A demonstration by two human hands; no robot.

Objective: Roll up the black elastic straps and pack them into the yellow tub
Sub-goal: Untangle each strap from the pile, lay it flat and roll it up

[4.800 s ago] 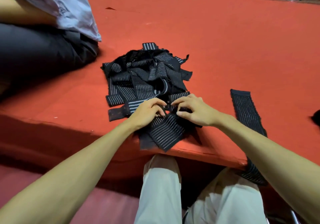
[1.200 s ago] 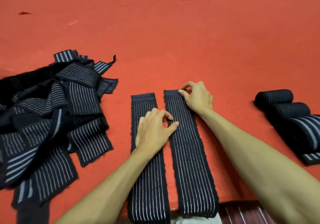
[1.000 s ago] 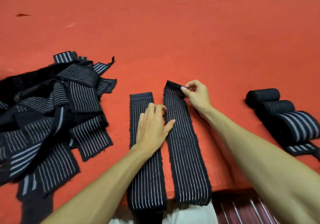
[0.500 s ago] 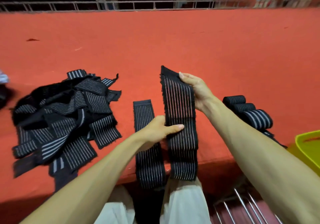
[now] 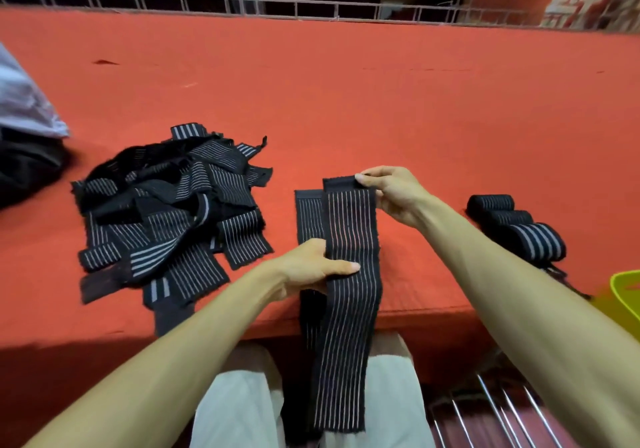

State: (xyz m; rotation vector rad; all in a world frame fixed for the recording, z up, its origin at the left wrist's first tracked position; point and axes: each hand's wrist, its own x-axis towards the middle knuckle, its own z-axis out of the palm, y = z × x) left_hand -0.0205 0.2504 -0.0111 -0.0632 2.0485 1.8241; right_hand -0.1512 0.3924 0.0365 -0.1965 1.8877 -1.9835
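While your right hand point(image 5: 391, 194) pinches the strap point(image 5: 349, 239) at its top end and your left hand point(image 5: 311, 267) grips its middle, above the bench point(image 5: 381, 101), it looks soft, light, stretchy; roll from the pinched end.

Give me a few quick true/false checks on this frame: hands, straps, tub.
1. The left hand and right hand grip the same held strap. True.
2. The held strap is already rolled up. False: it is unrolled, and its lower end hangs past the edge of the red table.
3. The rolled straps lie on the red table. True.
4. The yellow tub sits left of the loose pile. False: it is at the right edge of the view, beyond the rolled straps.
5. A second strap lies flat on the table, partly behind the held strap. True.
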